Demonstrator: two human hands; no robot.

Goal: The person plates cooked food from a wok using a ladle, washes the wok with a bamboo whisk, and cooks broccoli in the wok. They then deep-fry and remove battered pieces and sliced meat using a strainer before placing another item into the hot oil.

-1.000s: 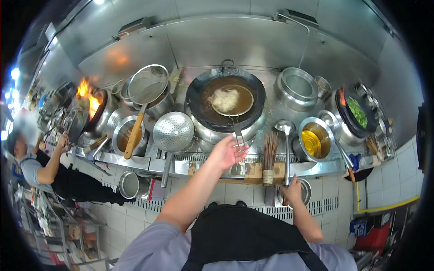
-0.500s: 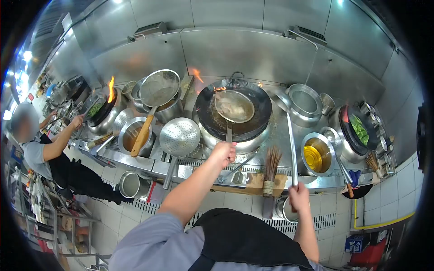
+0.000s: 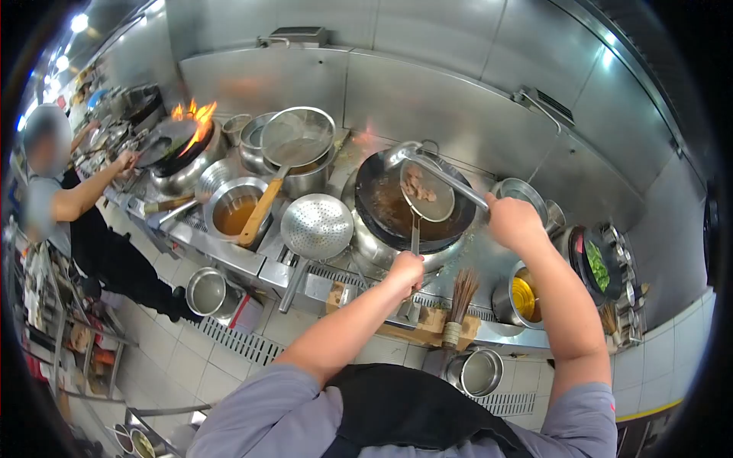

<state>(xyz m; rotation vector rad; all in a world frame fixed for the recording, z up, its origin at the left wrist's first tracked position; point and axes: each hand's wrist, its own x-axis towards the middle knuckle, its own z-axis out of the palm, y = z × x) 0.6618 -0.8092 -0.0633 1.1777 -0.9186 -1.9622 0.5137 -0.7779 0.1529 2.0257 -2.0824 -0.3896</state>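
Note:
My left hand (image 3: 408,273) is closed around the handle of a round mesh strainer (image 3: 441,204). The strainer is over the wok (image 3: 374,200), with pinkish-brown pieces of meat (image 3: 417,185) in its left part. My right hand (image 3: 516,220) grips a long-handled ladle (image 3: 450,180), raised across the wok from the right. Its bowl is above the wok's back edge, and whether anything is inside it does not show. Dark liquid covers the wok's bottom. A bamboo brush (image 3: 460,305) stands in front of the wok, between my forearms.
Left of the wok are a perforated skimmer (image 3: 317,226), a wooden-handled sieve (image 3: 298,137) and a pot of brown liquid (image 3: 235,214). To the right are a pot of yellow oil (image 3: 522,298) and a wok of greens (image 3: 597,266). A co-worker (image 3: 84,206) tends a flaming wok (image 3: 183,149).
My right hand has risen, bringing the ladle from the wok's right side across it. The strainer stays over the wok. Flames at the co-worker's wok have grown, and my view has turned and tilted.

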